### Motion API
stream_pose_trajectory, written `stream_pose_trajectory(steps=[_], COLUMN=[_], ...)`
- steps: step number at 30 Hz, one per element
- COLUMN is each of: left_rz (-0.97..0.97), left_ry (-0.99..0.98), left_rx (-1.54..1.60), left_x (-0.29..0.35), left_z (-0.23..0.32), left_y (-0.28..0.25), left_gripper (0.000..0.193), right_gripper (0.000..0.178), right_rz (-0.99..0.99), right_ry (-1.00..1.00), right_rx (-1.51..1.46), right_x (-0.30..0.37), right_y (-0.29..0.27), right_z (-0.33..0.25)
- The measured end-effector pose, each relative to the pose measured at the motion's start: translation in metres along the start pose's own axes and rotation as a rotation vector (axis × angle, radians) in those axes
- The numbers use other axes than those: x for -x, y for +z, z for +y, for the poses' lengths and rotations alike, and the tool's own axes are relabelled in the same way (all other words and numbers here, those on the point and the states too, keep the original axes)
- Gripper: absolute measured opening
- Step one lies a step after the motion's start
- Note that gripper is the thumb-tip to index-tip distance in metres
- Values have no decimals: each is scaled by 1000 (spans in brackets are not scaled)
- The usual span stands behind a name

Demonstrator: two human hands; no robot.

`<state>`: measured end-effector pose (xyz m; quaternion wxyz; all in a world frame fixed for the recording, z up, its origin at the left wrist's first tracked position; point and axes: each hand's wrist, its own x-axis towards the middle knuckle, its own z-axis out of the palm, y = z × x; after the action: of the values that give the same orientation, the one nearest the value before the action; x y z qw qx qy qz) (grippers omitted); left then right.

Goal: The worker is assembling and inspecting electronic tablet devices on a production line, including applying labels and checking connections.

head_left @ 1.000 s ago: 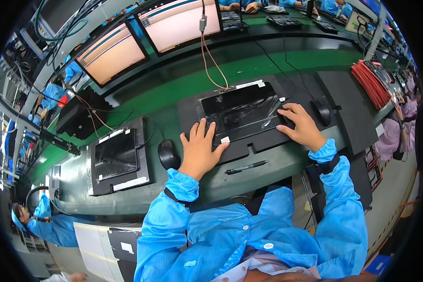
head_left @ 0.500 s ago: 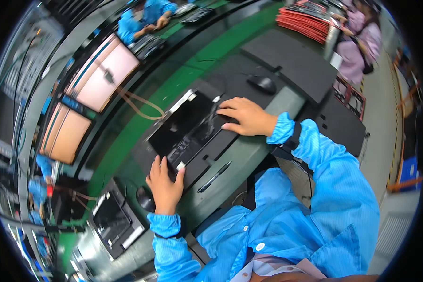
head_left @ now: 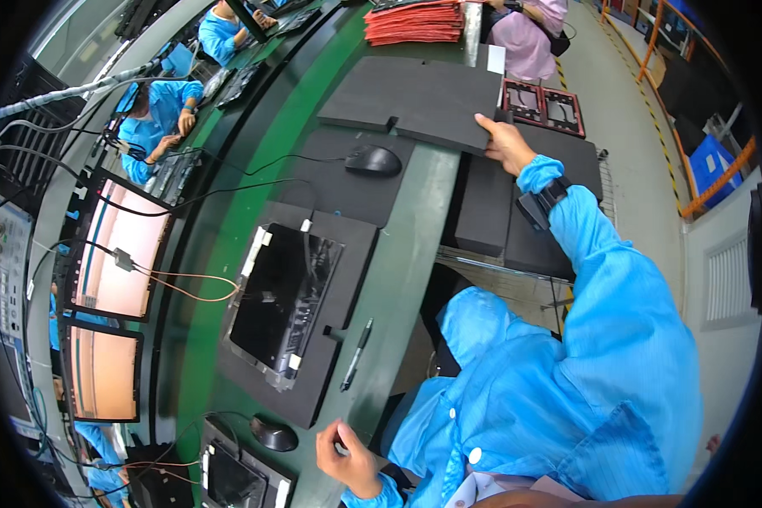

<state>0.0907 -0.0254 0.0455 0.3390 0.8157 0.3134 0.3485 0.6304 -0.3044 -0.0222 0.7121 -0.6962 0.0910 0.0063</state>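
My right hand [head_left: 506,144] grips a flat dark-grey foam tray [head_left: 415,97]; my left hand [head_left: 347,457] curls loosely, empty, near a black mouse [head_left: 273,434].

Bright even overhead light, strong fisheye bending, dark vignetted rim.

I see a bright blue smock [head_left: 584,372] with elastic cuffs and white snap buttons. A black wristband [head_left: 540,201] wraps my right sleeve.

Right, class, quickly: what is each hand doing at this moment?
Left hand: loosely curled at the bench edge, holding nothing, near the black mouse.
Right hand: stretched out, gripping the edge of the dark foam sheet.
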Motion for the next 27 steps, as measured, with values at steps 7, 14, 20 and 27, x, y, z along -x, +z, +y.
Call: stream_pose_trajectory(steps=[7, 14, 20, 27], left_rz=[-122, -187, -231, -240], left_ry=[122, 98, 72, 55], left_rx=[64, 170, 215, 257], left_x=[12, 8, 7, 8], left_z=[-25, -21, -24, -19], left_y=[24, 26, 27, 27], left_gripper=[7, 6, 8, 9], right_gripper=[50, 58, 64, 42], right_rz=[7, 59, 102, -140], right_ry=[-47, 75, 376, 639], right_rx=[-634, -607, -623, -211], right_x=[72, 204, 226, 236], right_y=[-39, -114, -127, -123], right_z=[-6, 47, 94, 75])
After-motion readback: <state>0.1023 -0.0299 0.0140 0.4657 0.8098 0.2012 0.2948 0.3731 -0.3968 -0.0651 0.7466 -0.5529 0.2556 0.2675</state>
